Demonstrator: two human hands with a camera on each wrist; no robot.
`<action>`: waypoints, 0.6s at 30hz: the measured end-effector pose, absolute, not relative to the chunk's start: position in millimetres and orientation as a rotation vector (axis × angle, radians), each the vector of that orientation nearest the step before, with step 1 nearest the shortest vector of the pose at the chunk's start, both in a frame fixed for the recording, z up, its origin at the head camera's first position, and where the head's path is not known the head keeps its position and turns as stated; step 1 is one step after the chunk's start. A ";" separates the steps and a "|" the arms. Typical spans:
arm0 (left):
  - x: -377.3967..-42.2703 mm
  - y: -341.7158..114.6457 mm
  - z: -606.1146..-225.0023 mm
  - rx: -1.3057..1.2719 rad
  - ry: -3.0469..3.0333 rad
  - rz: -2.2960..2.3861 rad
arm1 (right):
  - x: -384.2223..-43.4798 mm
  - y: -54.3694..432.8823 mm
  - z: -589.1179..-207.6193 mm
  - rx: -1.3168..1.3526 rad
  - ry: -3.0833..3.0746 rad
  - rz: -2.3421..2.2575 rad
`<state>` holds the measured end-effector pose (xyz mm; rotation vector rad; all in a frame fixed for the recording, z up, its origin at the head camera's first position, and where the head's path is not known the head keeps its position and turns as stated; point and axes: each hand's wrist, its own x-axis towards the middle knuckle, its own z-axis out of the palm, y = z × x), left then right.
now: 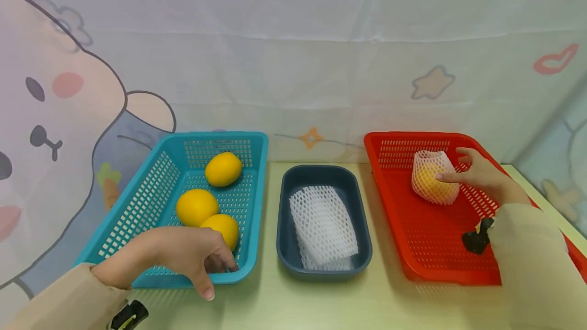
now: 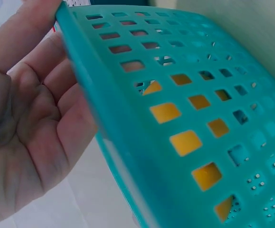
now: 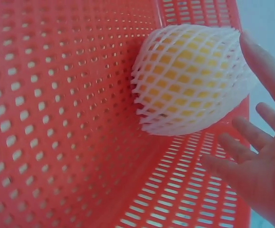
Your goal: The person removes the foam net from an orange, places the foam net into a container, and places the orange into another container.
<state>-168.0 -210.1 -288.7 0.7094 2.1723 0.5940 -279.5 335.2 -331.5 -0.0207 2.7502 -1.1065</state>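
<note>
A smooth yellow fruit, its kind unclear, sits in a white foam net sleeve (image 1: 434, 177) in the back part of the red basket (image 1: 398, 238). Beside it is my right hand (image 1: 479, 174), fingers spread, thumb at the net's edge; in the right wrist view contact there is hard to tell. My left hand (image 1: 192, 256) holds the front rim of the blue basket (image 1: 262, 192), thumb outside and fingers inside. Through the holes in the left wrist view, parts of the fingers show. Several bare yellow fruits (image 1: 223, 169) lie in that basket, one partly behind the left hand.
Between the baskets stands a dark blue tray (image 1: 284, 238) with white foam net sleeves (image 1: 323, 223) lying flat in it. All three containers rest on a pale table (image 1: 266, 304). Behind them hangs a printed cloth (image 1: 316, 75).
</note>
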 end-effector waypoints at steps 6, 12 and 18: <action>-168.3 -209.4 -287.0 0.681 2.182 0.584 | -280.2 335.6 -343.3 0.009 2.681 -1.242; -168.0 -208.8 -286.4 0.670 2.178 0.585 | -279.8 332.3 -351.6 0.063 2.655 -1.300; -168.7 -206.8 -285.0 0.683 2.179 0.576 | -282.0 331.9 -359.1 0.043 2.674 -1.310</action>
